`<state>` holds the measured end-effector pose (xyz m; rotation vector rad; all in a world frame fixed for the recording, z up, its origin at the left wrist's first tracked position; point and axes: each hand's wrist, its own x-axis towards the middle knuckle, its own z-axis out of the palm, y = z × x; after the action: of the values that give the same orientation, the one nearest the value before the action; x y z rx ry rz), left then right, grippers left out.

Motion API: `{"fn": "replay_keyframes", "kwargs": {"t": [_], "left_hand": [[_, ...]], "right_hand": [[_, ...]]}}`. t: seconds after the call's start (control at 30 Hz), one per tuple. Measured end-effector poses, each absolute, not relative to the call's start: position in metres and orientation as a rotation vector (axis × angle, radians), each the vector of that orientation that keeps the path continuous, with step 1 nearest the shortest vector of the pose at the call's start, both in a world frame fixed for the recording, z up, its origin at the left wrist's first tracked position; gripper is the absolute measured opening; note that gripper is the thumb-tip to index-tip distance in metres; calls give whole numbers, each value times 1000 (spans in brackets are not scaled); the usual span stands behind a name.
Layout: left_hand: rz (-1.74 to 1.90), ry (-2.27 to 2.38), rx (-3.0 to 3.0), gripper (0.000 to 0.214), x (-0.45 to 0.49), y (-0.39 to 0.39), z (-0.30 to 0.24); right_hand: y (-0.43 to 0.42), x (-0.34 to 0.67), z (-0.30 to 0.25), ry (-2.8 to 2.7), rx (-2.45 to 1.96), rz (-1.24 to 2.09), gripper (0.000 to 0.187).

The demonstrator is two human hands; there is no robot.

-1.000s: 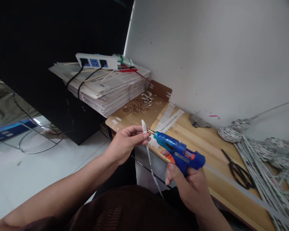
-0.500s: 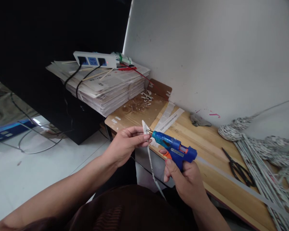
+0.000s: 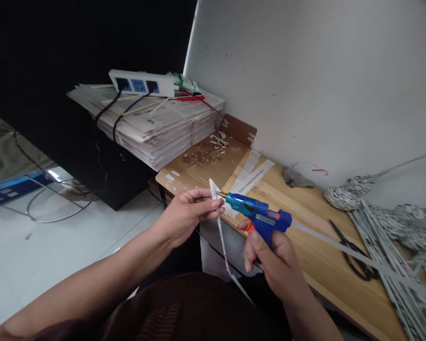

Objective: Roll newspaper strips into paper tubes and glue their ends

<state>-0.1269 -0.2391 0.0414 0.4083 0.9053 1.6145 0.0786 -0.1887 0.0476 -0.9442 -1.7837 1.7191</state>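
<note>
Between thumb and fingers, my left hand [image 3: 193, 210] pinches a thin rolled newspaper strip [image 3: 223, 244], whose flat pointed end [image 3: 213, 188] sticks up above the fingertips. The rest of the strip dangles toward my lap. My right hand [image 3: 277, 265] grips a blue hot glue gun [image 3: 257, 210] with an orange trigger. Its nozzle points left, at or very close to the strip's flat end; I cannot tell whether it touches. A long translucent glue stick [image 3: 326, 239] trails out of the gun's back toward the right.
Scissors [image 3: 353, 253] lie on the wooden table [image 3: 315, 208] beside rolled paper sticks [image 3: 383, 260] and woven paper pieces [image 3: 348, 193]. Flat newspaper strips [image 3: 255, 177] lie near paper scraps [image 3: 218, 141]. A power strip [image 3: 145, 84] rests on stacked newspapers [image 3: 184, 128] at the left.
The glue gun has shifted very slightly right and down, its nozzle still by the strip's end. My left hand keeps its pinch. The camera view has moved a little.
</note>
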Motion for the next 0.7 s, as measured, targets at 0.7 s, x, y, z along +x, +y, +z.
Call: {"fn": "replay_keyframes", "kwargs": {"t": [0.7], "left_hand": [[1633,881,379,18,-127,-242,38]], "right_hand": [[-193,73,53,-1555,-961,1933,36]]}}
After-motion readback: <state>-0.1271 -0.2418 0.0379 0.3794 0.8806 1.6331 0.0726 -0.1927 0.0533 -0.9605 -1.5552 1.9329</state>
